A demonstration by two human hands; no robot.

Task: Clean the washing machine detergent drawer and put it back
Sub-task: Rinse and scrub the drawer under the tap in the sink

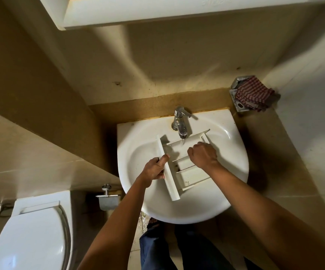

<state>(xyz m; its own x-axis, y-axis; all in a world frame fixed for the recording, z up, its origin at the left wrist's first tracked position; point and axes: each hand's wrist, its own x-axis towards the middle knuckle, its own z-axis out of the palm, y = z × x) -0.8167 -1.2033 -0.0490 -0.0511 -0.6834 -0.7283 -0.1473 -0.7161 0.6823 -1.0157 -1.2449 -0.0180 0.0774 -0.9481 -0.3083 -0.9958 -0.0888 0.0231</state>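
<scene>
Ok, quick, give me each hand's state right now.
Left hand: closed on the front panel of the detergent drawer.
Right hand: fingers curled down inside the drawer; any grip cannot be told.

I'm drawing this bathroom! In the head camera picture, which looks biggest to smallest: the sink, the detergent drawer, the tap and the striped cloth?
1. Sink, biggest by far.
2. Detergent drawer, lying inside the sink.
3. Striped cloth, smaller than the drawer.
4. Tap, smallest, though it looks close to the cloth.

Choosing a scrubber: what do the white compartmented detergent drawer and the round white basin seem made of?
White compartmented detergent drawer: likely matte moulded plastic, judging by its thin ribbed walls. Round white basin: probably glazed ceramic, given its glossy highlights and thick rim.
</scene>
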